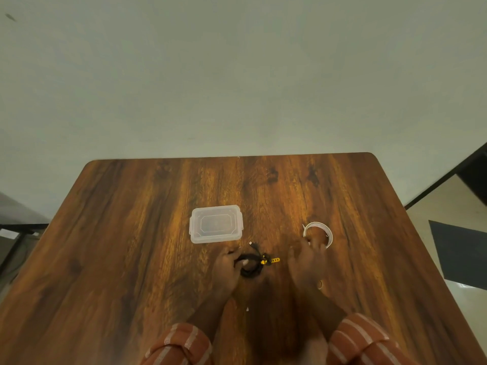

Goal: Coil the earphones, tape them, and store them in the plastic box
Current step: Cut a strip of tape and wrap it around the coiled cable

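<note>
A coil of black earphones (250, 268) lies on the wooden table (131, 246), bound by a yellow strap (270, 260), with a plug end sticking up toward the box. My left hand (228, 267) holds the coil's left side with thumb and fingers. My right hand (305, 262) rests on the near edge of a roll of clear tape (317, 230), fingers on it. A clear plastic box (216, 223) with its lid on sits just beyond my left hand.
A small white speck (247, 309) lies on the table between my forearms. The table's far edge meets a pale wall. A dark mat (461, 254) lies on the floor to the right.
</note>
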The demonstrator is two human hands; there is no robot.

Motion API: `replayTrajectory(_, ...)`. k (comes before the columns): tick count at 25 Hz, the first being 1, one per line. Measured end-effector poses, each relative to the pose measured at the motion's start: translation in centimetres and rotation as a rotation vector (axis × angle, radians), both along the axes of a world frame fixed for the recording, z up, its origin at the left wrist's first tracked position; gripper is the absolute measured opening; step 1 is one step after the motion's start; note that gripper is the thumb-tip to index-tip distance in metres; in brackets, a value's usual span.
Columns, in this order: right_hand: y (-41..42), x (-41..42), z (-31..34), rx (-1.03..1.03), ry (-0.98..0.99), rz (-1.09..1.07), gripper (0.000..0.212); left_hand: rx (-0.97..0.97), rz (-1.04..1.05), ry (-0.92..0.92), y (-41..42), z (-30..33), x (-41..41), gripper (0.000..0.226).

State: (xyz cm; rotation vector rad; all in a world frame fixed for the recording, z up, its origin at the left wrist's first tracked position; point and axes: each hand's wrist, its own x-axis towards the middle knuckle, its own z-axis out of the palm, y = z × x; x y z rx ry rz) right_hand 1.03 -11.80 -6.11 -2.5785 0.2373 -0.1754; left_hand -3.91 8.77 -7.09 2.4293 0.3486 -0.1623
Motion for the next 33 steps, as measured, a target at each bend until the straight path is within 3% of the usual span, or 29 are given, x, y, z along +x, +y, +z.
replayTrajectory(3, -4.4, 0.9, 0.2, -0.199, 0.140, -0.037, 0.043, 0.010, 0.068, -0.026, 0.6, 0.4, -0.9, 0.037)
replayTrajectory(7, -7.4, 1.2, -0.7, -0.219, 0.259, 0.160, 0.039, 0.053, 0.074, -0.143, 0.7, 1.6, -2.4, 0.034)
replayTrajectory(10, -5.8, 1.1, 1.5, 0.058, 0.119, 0.264, 0.032, -0.030, 0.045, -0.241, -0.7, 4.7, -0.6, 0.028)
replayTrajectory(13, -2.5, 0.7, 6.6, 0.311, -0.081, 0.376, 0.020, -0.306, 0.068, -0.340, -1.8, 10.4, 2.7, 0.039)
replayTrajectory(17, 0.8, 0.4, 13.1, 0.473, -0.085, 0.614, 0.015, -0.504, -0.012, -0.336, 0.0, 18.0, 4.4, 0.044)
replayTrajectory(24, 3.2, 0.1, 18.6, 0.477, -0.090, 0.721, 0.020, -0.469, 0.050, -0.448, 3.7, 23.9, 2.3, 0.010)
replayTrajectory(29, 4.9, 0.4, 20.9, 0.350, -0.118, 0.691, 0.015, -0.187, 0.072, -0.512, 3.6, 25.8, 0.7, 0.009)
replayTrajectory(33, 5.7, 0.5, 22.0, 0.299, -0.133, 0.591, 0.018, -0.201, 0.113, -0.477, 3.1, 25.9, 0.4, 0.014)
